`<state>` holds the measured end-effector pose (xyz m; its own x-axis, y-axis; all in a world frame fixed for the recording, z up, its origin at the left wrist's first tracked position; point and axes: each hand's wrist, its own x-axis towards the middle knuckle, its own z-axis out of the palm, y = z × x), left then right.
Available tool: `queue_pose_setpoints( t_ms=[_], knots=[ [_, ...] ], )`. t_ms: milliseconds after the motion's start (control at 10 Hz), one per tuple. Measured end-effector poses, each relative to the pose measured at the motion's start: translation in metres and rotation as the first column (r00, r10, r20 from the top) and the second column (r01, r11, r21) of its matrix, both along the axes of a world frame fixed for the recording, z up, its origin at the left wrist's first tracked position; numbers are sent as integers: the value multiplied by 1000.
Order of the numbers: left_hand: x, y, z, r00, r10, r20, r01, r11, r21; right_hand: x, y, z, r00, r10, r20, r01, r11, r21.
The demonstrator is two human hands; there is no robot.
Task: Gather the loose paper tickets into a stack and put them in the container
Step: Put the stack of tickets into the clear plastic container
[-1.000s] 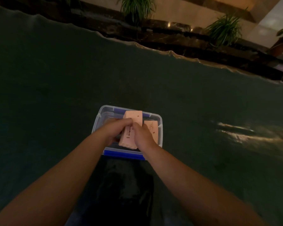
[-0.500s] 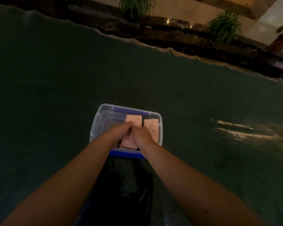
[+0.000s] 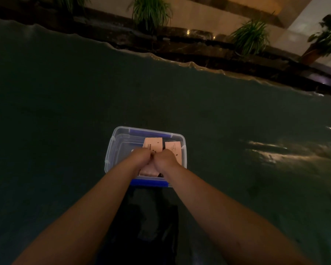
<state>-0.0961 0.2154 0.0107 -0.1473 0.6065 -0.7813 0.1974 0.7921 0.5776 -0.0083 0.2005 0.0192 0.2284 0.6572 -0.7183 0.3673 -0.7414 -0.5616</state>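
Both hands meet over the clear box [image 3: 111, 150] on the dark green surface [image 3: 65, 102]: the left hand [image 3: 141, 156] and right hand [image 3: 165, 159] have their fingers curled shut on a pink ticket stack [image 3: 151, 150] lowered inside. A second stack [image 3: 175, 150] lies in the box at 3 o'clock of the first, just beside it. Plants [image 3: 151, 12] stand at 12 o'clock.

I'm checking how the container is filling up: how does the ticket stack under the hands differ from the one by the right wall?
The held ticket stack sits mid-container, both hands closed on it, its near half largely covered by the left hand and right hand. The right ticket stack lies untouched beside the container wall, mostly visible. Both are pink, printed, and inside.
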Motion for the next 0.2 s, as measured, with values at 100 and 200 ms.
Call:
queue_pose_setpoints(
  t_ms=[100,200],
  knots=[
    [-6,-4,19,1000,-24,3,24,1000,12,6,-6,17,992,122,36,-122,992,-14],
    [-11,-8,32,991,-97,-87,107,988,112,20,-9,29,985,171,21,-172,982,79]
  ],
)
